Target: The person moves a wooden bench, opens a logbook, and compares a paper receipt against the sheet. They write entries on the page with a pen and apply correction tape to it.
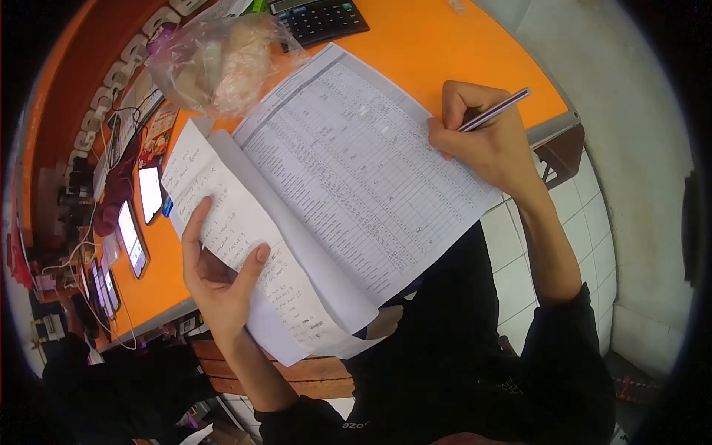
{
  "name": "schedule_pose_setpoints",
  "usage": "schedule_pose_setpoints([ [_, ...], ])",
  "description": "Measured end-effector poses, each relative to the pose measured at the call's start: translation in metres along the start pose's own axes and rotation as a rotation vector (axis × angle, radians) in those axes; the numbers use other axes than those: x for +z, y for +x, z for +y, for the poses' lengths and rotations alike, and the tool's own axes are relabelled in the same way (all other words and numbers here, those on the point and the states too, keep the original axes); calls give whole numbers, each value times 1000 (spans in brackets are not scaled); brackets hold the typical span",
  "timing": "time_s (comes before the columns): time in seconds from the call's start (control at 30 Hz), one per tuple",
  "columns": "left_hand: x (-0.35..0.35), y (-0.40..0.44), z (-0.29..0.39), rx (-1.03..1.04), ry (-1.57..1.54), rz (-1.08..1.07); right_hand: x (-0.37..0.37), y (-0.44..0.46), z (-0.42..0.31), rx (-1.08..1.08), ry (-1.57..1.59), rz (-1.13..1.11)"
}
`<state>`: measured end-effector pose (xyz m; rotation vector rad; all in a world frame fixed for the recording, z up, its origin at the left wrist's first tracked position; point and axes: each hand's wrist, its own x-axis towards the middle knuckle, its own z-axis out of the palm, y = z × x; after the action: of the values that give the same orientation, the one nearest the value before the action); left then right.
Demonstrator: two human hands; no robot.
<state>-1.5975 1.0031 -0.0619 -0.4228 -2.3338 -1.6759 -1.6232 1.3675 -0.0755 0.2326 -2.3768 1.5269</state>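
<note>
My right hand [489, 152] is closed around a pen [504, 108], its knuckles resting on the right side of a printed table sheet [356, 178]. The pen's tip is hidden behind my fingers. Rows, columns and some handwritten marks fill the sheet. On the left, my left hand [222, 300] grips a long handwritten list [241, 233], with the thumb and a finger lying over its front. That list overlaps the rolled-over left part of the white pages, which hang past the table's near edge.
A clear plastic bag [230, 67] with pale contents lies beside the sheet on the orange table [475, 44], near a black calculator [322, 21]. Phones with lit screens [132, 237] and white cables are at the left. A wall [645, 259] stands at the right.
</note>
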Motion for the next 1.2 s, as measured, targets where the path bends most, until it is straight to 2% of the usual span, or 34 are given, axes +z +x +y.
schedule_pose_setpoints([
  [0.07,-7,-3,-3,-116,-63,-29,0,0,1,-14,57,-7],
  [0.1,-10,-4,-5,-119,-38,-3,-2,0,2,-57,51,9],
  [0.17,-15,-2,-8,-14,108,-94,2,2,1,-124,99,-10],
  [0.2,-16,-1,-8,-26,147,-57,2,2,-1,-68,107,2],
  [0.3,-13,1,-5,1,13,-53,4,5,-3,1,125,-4],
  [0.37,-9,3,3,-75,-131,-55,5,6,-3,21,109,5],
  [0.43,-7,3,-1,-39,-154,-34,6,5,-3,13,113,27],
  [0.7,-11,1,-7,-170,-250,-19,7,4,-4,32,135,36],
  [1.13,-8,2,-5,-59,-123,-29,5,2,-3,10,120,24],
  [1.2,-7,4,-9,18,-81,-17,6,3,-4,23,129,30],
])
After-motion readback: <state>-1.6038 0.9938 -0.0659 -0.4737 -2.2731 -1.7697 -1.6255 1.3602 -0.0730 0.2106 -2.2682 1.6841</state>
